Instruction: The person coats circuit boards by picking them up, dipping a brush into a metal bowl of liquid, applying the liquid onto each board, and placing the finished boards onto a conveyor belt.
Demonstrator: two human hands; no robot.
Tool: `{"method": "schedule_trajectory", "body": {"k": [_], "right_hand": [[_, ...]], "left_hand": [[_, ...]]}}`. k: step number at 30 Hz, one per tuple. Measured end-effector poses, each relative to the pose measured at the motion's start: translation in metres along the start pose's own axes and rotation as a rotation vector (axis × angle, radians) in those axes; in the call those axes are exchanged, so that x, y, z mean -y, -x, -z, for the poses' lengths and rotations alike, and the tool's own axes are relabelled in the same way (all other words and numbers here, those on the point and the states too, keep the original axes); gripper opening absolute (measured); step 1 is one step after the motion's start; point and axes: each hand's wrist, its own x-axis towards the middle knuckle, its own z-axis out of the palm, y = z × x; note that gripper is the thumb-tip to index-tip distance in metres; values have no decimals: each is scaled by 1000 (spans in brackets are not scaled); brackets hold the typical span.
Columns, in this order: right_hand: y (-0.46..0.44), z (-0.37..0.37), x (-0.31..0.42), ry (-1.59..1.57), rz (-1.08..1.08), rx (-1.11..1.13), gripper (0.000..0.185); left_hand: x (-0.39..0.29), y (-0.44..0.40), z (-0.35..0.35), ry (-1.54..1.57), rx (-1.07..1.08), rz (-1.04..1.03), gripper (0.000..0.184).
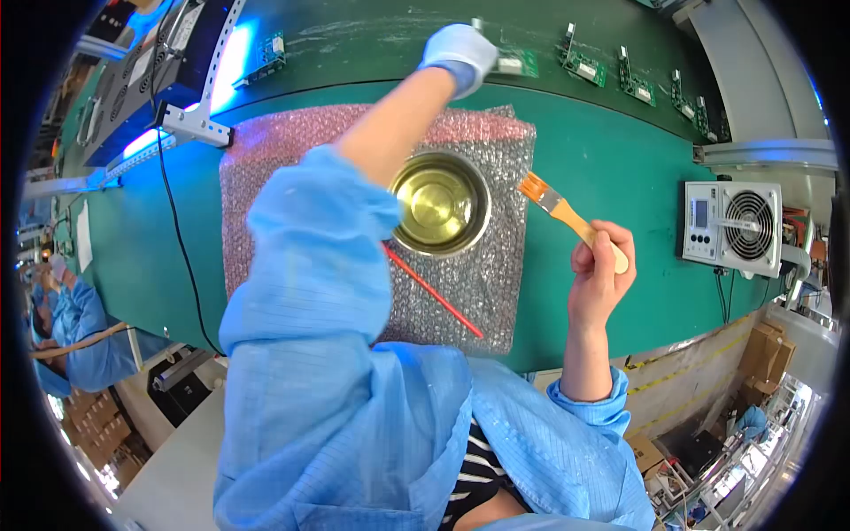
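My left hand, in a white glove, reaches to the far side of the bench. Its fingers are curled against a green circuit board, whose upright part shows just above the glove; the fingertips are partly hidden. My bare right hand grips the wooden handle of a paintbrush, its orange bristles angled up to the left. Below my left forearm, a round metal pot holds clear yellowish liquid. A thin red stick lies beside the pot, its upper end near my sleeve.
Bubble wrap lies beneath the pot on the green bench mat. More circuit boards stand along the dark green strip at the back. A white fan unit sits right; a black machine and hanging cable are left.
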Motion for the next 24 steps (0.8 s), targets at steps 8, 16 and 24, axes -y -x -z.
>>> {"method": "schedule_trajectory", "body": {"k": [8,16,24], "right_hand": [[2,-33,-5,78,-98,286,14],[3,-55,-13,306,22,333,14],[3,-54,6,394,128,314,14]], "left_hand": [[127,138,63,980,-41,-220,23],[197,248,80,1647,-53,35,12],[186,281,82,1712,-27,38,20]]}}
